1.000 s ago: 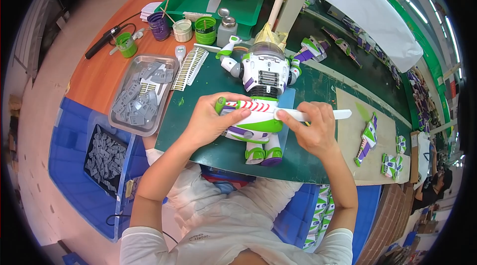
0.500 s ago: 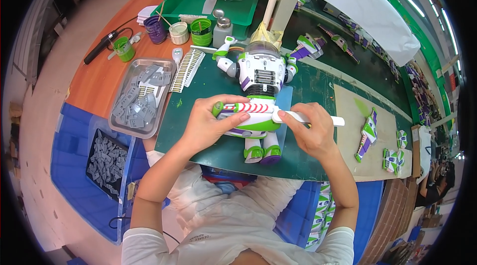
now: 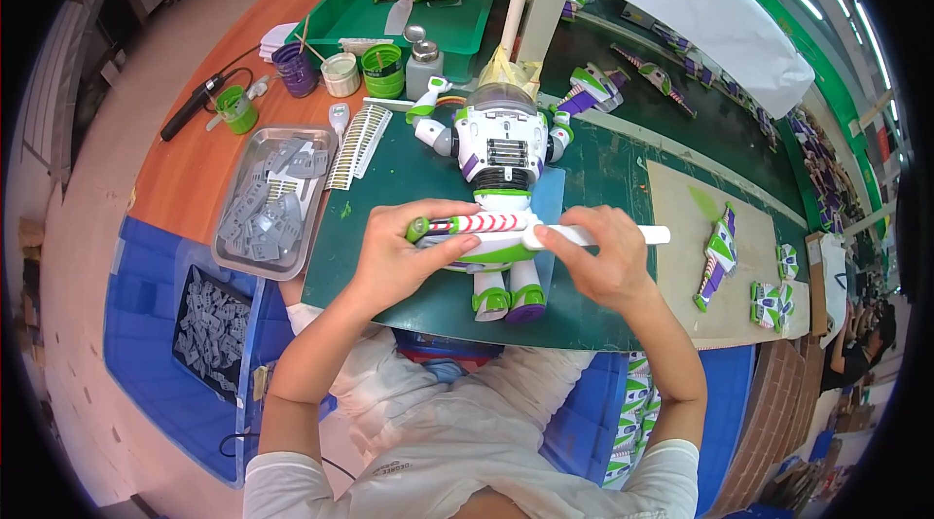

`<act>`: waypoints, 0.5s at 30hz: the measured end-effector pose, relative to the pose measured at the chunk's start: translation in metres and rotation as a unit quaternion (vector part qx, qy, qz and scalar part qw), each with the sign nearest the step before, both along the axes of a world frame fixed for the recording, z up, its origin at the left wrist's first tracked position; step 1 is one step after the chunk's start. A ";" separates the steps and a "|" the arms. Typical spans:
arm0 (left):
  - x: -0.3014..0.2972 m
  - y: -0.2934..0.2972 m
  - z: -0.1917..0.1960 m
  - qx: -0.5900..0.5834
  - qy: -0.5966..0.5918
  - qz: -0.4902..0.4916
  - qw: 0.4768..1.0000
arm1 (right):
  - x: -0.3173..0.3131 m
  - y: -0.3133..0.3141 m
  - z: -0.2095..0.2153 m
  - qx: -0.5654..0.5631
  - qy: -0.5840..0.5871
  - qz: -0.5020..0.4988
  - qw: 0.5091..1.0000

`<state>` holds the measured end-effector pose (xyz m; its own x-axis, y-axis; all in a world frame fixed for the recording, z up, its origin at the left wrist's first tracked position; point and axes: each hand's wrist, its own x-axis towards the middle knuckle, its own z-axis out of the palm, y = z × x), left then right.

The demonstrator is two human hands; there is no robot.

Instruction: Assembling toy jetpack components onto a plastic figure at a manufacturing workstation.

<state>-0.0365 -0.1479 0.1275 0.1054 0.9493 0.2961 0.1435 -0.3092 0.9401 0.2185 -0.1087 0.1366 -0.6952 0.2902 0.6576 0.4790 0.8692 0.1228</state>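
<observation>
My left hand (image 3: 389, 251) is closed on a toy wing pack (image 3: 496, 251) in white and green, with a red-and-white striped wing and a green tip along its upper side. My right hand (image 3: 611, 261) grips a long white bar (image 3: 637, 235), thumb near its rounded inner end, which meets the right side of the wing pack. Whether the two are joined, I cannot tell. Just beyond lies a toy space figure (image 3: 503, 135) on its front, batteries showing in its open back. Its middle is partly hidden behind the wing pack; its legs point toward me.
At the left stands a metal tray (image 3: 319, 217) of grey plastic covers, beside strips of batteries (image 3: 360, 144). Paint cups (image 3: 382, 71) and a pump bottle (image 3: 424, 67) stand farther back, before a green bin (image 3: 341, 18). More wing pieces (image 3: 718, 256) lie on cardboard (image 3: 671, 217) at the right.
The whole view has shifted slightly. My left hand and the wing pack have tilted a little, and the white bar now lies closer to level. Both hands keep their holds.
</observation>
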 end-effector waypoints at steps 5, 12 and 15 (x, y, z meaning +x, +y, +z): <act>-0.004 0.000 -0.004 0.089 0.016 -0.009 0.996 | 0.010 -0.001 -0.005 -0.012 0.065 -0.005 0.998; -0.007 0.000 -0.008 0.138 0.035 -0.018 0.990 | 0.010 0.007 -0.007 -0.014 0.034 0.008 0.999; -0.005 0.000 -0.006 0.133 0.027 -0.021 0.990 | 0.030 0.013 -0.023 -0.046 0.022 -0.036 0.998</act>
